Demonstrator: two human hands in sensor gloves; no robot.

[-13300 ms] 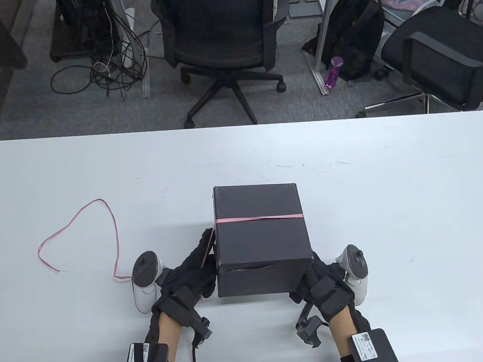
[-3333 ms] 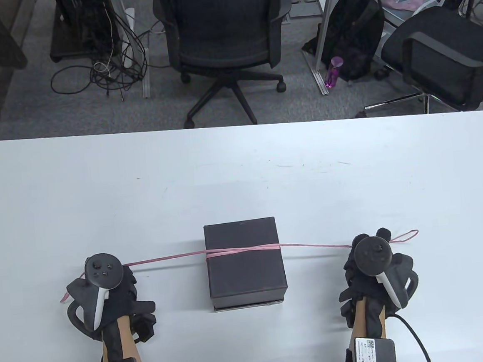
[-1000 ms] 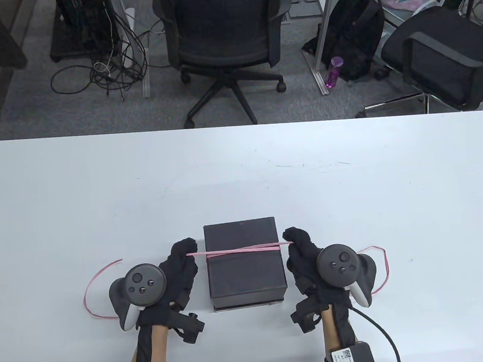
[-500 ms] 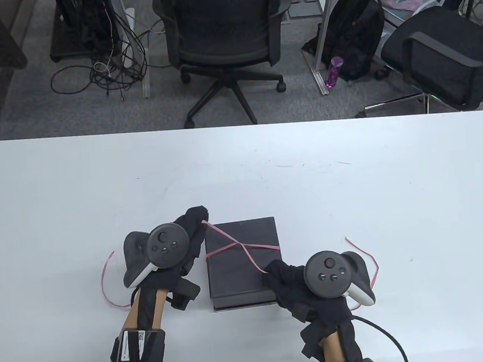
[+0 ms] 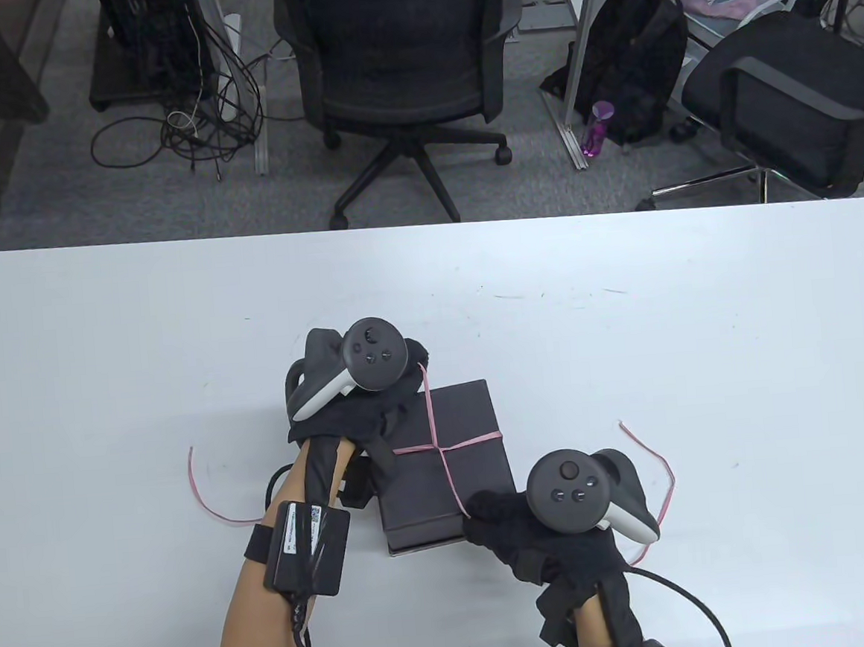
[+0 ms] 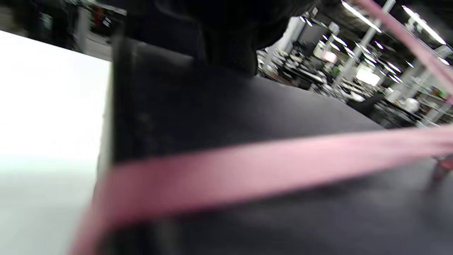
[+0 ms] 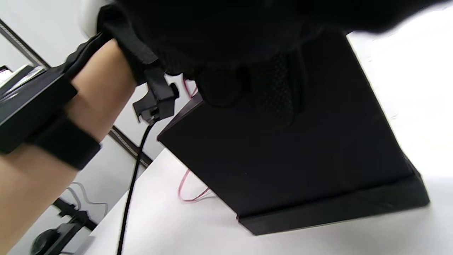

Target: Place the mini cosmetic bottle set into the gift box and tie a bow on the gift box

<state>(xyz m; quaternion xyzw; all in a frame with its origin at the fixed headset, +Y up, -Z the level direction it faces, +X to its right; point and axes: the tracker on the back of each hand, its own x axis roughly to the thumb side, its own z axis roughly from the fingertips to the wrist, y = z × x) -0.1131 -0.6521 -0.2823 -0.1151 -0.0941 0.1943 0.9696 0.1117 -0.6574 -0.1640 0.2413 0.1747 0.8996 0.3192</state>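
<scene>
A matte black box [image 5: 443, 466] with square corners and its lid on sits near the front of the smooth white desk [image 5: 627, 338]. A thin pink ribbon [image 5: 442, 450] crosses on the lid. The left hand [image 5: 378, 402], at the box's far left corner, pinches one strand; the right hand [image 5: 507, 519], at the near right corner, pinches the other. Loose ribbon ends curl on the desk either side. The desk lies open to the far side and right. No writing on the wrist labels is readable.

Overhead table view; both wrist views low, close against the shared gift box [image 5: 443, 464].
</scene>
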